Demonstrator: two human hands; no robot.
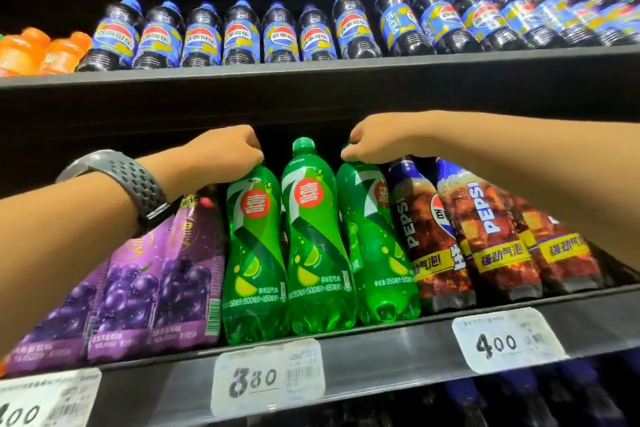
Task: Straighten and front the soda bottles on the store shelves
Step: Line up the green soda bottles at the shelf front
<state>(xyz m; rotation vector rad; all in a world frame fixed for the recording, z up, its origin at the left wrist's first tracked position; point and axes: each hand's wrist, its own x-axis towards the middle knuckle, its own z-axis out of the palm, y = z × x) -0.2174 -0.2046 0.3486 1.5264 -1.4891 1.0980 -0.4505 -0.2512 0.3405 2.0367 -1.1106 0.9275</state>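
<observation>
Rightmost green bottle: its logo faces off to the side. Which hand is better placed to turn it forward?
Right. The right hand grips the rightmost bottle by its top, so it can likely twist it in place. The left hand grips the leftmost bottle, with the middle bottle between.

Black shelving tiers (346,74), white price tags (268,376) along front edges

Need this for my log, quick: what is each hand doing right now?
Left hand: closed, holding the top of the left green bottle.
Right hand: closed, holding the top of the right green bottle.
</observation>
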